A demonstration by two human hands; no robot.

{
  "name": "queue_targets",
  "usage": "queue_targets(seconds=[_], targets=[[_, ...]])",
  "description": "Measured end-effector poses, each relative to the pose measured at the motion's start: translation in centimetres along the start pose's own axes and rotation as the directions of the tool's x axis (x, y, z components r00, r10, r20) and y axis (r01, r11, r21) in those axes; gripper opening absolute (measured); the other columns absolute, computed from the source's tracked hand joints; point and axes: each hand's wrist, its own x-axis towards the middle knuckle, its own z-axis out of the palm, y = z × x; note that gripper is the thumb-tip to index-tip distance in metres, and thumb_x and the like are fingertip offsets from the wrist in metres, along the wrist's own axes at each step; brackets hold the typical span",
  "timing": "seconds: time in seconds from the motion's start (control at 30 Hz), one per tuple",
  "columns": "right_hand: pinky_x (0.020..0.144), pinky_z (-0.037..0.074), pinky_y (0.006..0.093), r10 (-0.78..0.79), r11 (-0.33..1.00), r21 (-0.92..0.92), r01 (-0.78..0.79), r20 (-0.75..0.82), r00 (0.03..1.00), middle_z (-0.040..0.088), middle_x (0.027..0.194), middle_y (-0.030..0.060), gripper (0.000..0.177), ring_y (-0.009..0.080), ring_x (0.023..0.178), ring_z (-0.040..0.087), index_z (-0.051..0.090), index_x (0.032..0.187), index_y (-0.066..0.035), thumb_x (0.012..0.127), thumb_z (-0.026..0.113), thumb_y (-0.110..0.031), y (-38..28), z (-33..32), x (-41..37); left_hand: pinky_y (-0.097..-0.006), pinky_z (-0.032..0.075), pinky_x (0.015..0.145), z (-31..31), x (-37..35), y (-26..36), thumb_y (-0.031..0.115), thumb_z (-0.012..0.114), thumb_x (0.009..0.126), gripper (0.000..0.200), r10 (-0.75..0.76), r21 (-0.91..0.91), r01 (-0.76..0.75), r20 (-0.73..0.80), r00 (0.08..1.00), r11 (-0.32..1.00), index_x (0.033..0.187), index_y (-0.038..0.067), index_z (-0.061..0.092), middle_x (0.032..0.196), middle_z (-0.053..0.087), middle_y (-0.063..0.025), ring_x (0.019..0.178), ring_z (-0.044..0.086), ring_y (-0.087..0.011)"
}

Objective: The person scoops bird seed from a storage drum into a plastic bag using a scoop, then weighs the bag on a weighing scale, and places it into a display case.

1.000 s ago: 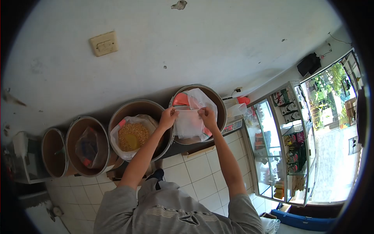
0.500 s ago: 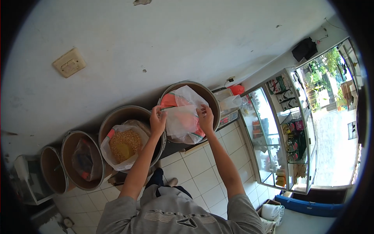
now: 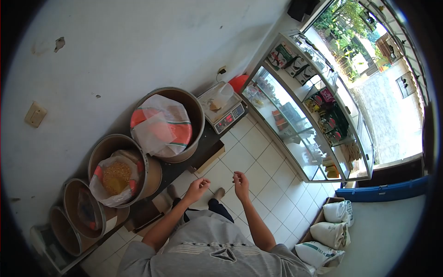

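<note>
Sitting in a drum point(image 3: 155, 177), a bag point(image 3: 102, 195) holds yellow grain point(image 3: 116, 176).

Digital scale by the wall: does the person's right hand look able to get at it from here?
Probably yes. The right hand looks empty, and nothing seems to stand between it and the near, keypad side of the digital scale; a small step may be needed.

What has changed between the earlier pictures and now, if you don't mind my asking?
Both the left hand and right hand have let go of the translucent sheet and drawn back toward the body, over the floor. The view has turned rightward. The sheet still lies in the rightmost drum; the grain bag remains in its drum.
</note>
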Motion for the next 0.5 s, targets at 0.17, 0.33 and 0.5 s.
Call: queue_targets(seconds=[0.17,0.33,0.5], targets=[[0.063,0.051,0.0269,0.079,0.997,0.011,-0.079,0.038,0.996,0.063,0.086,0.0070,0.021,0.0133,0.074,0.061,0.060,0.108,-0.001,0.095,0.055,-0.017,4.7,-7.8,-3.1,-0.0243,0.047,0.064,7.5,4.4,0.2,0.019,0.059,0.089,0.022,-0.024,0.028,0.020,0.139,0.990,0.999,0.105,0.003,0.061,0.084,0.062,-0.0029,0.071,0.055,-0.0089],[0.064,0.052,0.0281,0.080,0.996,0.043,-0.083,0.067,0.995,0.064,0.084,0.0093,0.020,0.0152,0.073,0.063,0.062,0.106,-0.002,0.093,0.056,-0.016,8.2,-13.2,-1.7,-0.0259,0.047,0.067,8.8,7.2,-0.2,0.022,0.058,0.092,0.025,-0.137,0.077,0.133,0.050,0.989,0.988,0.108,0.003,0.059,0.087,0.062,-0.0024,0.077,0.056,-0.0099],[0.063,0.052,0.0271,0.097,0.995,0.024,-0.101,0.136,0.986,0.064,0.084,0.0072,0.019,0.0138,0.073,0.062,0.060,0.107,-0.001,0.094,0.054,-0.015,8.6,-16.0,3.9,-0.0248,0.047,0.063,10.1,10.0,0.6,0.021,0.056,0.092,0.023,-0.165,0.060,0.168,-0.056,0.985,0.984,0.107,0.003,0.059,0.086,0.062,-0.0023,0.071,0.056,-0.0095]])
